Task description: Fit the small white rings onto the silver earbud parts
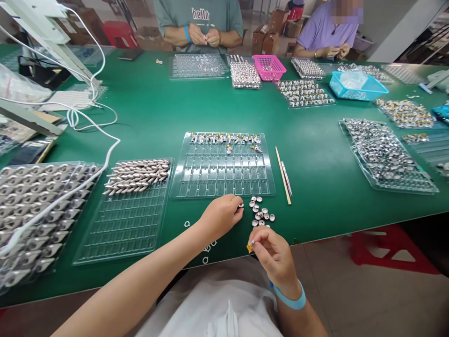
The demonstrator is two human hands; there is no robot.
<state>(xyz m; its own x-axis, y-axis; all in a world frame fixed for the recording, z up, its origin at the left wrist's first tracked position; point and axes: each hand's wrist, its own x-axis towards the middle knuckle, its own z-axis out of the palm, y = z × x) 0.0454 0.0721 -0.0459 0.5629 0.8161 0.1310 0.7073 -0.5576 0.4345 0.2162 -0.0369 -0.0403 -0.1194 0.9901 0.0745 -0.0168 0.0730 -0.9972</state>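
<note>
My left hand (221, 214) is closed, pinching a small round white cap (241, 205) at its fingertips, just in front of the clear tray (178, 180). In my right hand (275, 255), near the table's front edge, thumb and fingers grip a small part with a yellow tab (250, 246). Between and beyond the hands lies a loose group of round white caps (264, 211) with dark middles. The tray's back row holds several small white parts with yellow tabs (219, 138), and two more sit in the row before it. Small white rings (205, 260) lie beside my left forearm.
A wooden stick (283, 175) and tweezers (286, 179) lie right of the tray. Filled trays (386, 154) stand at right, others (140, 175) at left. A white cable (114, 150) crosses the left side. Two people (199, 18) sit opposite, near pink (269, 68) and blue baskets (358, 92).
</note>
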